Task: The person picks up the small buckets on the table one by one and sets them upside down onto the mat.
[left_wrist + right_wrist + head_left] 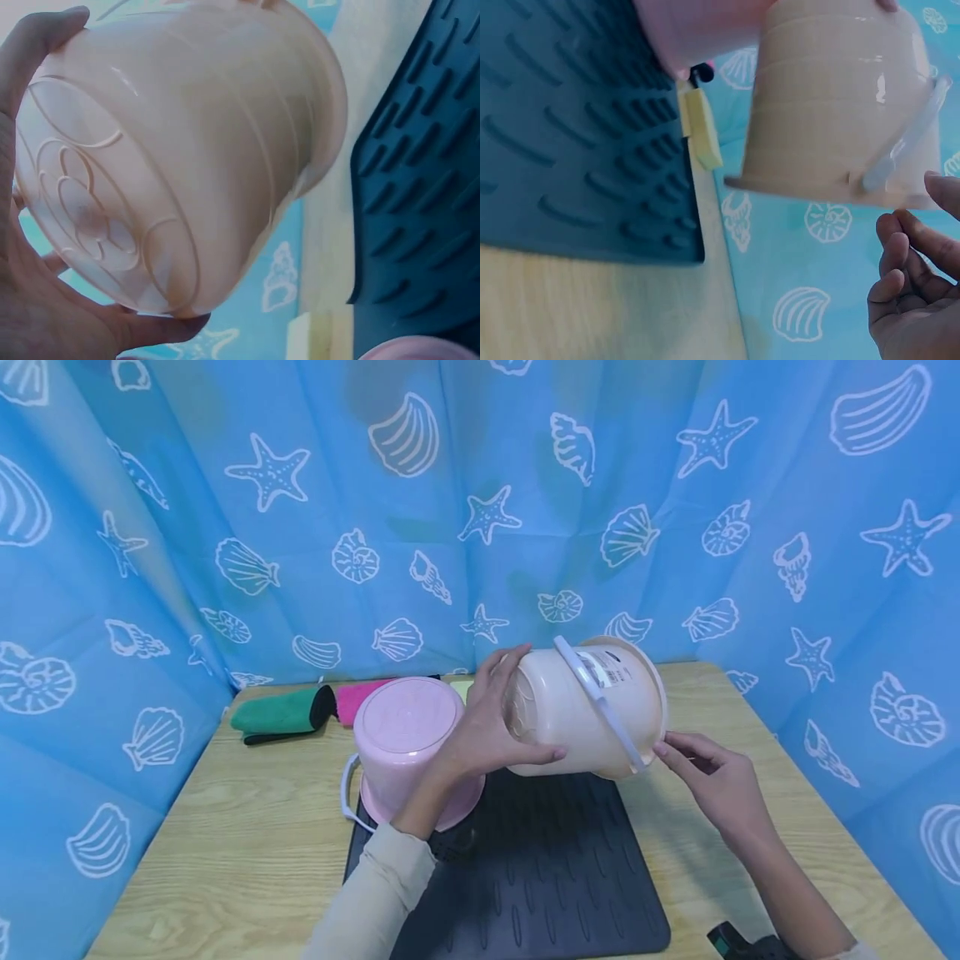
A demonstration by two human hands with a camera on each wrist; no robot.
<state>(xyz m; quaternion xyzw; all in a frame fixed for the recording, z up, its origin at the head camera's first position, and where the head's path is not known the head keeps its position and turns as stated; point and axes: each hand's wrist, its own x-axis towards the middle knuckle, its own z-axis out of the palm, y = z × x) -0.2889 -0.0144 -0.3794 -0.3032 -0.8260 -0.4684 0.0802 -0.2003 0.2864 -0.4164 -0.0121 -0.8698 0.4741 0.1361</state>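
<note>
A beige plastic bucket [547,718] with a white handle [600,697] and a label is held tipped on its side above the dark ridged mat [555,877]. Its base faces left and its mouth right. My left hand [487,718] grips the base end, with thumb and fingers spread round its edge in the left wrist view. At the rim, the thumb and fingertips of my right hand [712,781] pinch the edge. A pink bucket [408,735] stands upside down on the mat's left part, behind my left forearm, its handle hanging to the left.
Rolled green cloth [277,714] lies at the table's back left, beside a pink cloth [360,697]. In the right wrist view a yellow block-like thing [703,129] is by the mat's far edge. A blue seashell curtain [480,510] surrounds the wooden table [225,860].
</note>
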